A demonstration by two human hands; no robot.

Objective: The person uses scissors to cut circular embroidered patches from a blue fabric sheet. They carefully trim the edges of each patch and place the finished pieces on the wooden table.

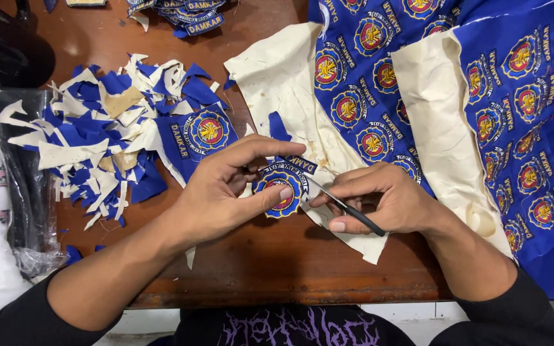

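Head view, left hand (226, 189) pinching round embroidered patch (281, 190), right hand (379, 198) gripping slim scissors (347, 208).

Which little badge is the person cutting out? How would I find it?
Start at the brown wooden table and look between the two hands in the middle. The left hand pinches one round blue badge while the right hand works small scissors at its edge. Unlike the badges on the big blue cloth, it is cut free.

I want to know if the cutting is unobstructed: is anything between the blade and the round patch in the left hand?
Nothing visible. The left hand pinches the round patch, and the thin blade tool in the right hand reaches its right edge directly. The scrap pile lies off to the left.
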